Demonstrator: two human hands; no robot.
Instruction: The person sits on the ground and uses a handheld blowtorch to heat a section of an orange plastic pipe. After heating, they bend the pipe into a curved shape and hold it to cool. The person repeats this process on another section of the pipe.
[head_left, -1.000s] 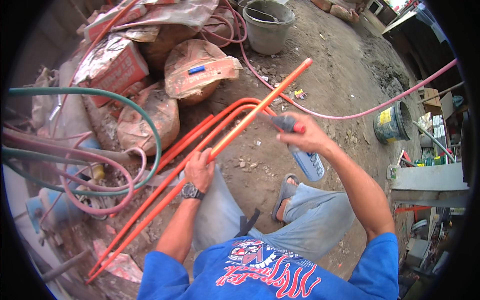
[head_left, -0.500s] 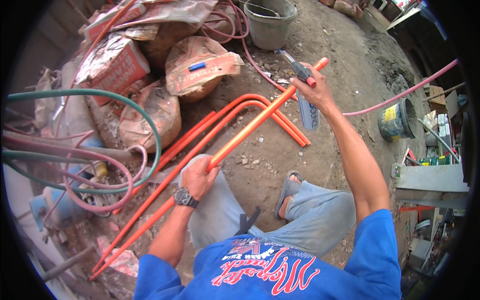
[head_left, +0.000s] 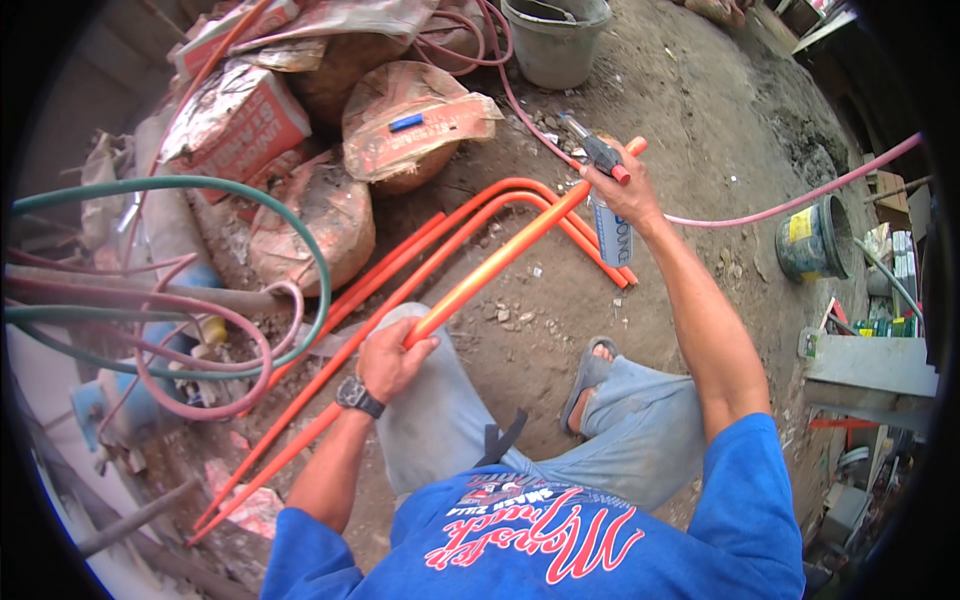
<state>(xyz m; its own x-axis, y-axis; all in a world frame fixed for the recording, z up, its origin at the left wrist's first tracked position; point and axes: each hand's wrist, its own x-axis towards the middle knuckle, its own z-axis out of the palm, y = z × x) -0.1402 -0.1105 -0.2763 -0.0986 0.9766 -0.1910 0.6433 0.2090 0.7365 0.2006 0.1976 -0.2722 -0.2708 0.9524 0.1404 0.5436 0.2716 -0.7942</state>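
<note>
My left hand (head_left: 393, 357) is closed around a straight orange pipe (head_left: 490, 272) above my left knee. The pipe slants from the lower left to the upper right. At its far end, my right hand (head_left: 628, 188) is closed on a handheld gas torch (head_left: 605, 155), with the pipe running against that hand. The torch has a black body, a metal nozzle pointing up and left, a red knob and a pale canister (head_left: 613, 238) hanging below. No flame is plainly visible. Several bent orange pipes (head_left: 440, 250) lie on the ground beyond the held pipe.
Dusty bags (head_left: 410, 130) are piled at the upper left, a small blue object (head_left: 406, 122) on one. Green hose (head_left: 318, 262) and pink hose (head_left: 265, 350) loop at the left. A grey bucket (head_left: 558, 45) stands at the back; a dark bucket (head_left: 812, 240) lies tilted at the right.
My right hand, the torch and the pipe's far end have come slightly left and nearer to me. My left hand keeps its hold on the pipe. The view has shifted a little.
</note>
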